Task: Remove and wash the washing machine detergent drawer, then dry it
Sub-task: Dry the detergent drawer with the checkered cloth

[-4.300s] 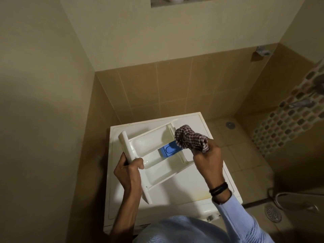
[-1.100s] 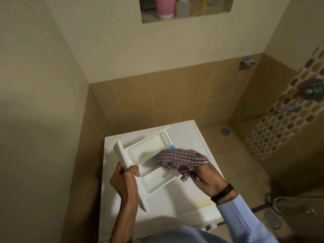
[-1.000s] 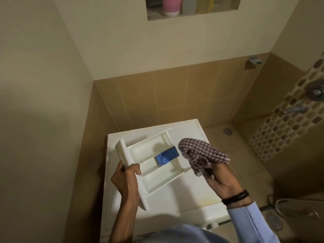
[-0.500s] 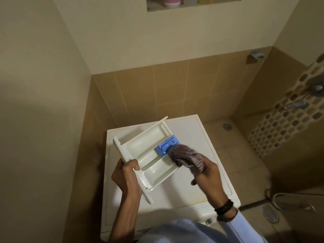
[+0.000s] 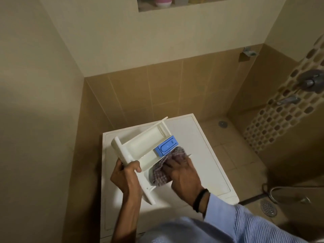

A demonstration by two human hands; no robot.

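- Left hand (image 5: pixel 127 174): fingers curled tight around the front panel of the drawer (image 5: pixel 140 144).
- Right hand (image 5: pixel 183 173): fingers bent over the cloth (image 5: pixel 160 178), pressing it into the drawer's near compartment.
- The drawer is held tilted above the washing machine (image 5: pixel 206 146), with a blue insert (image 5: pixel 166 145) in its middle section.

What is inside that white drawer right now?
The drawer contains a blue insert, and the right hand holds a checked cloth down in its nearest compartment. The floor beneath the cloth is covered.
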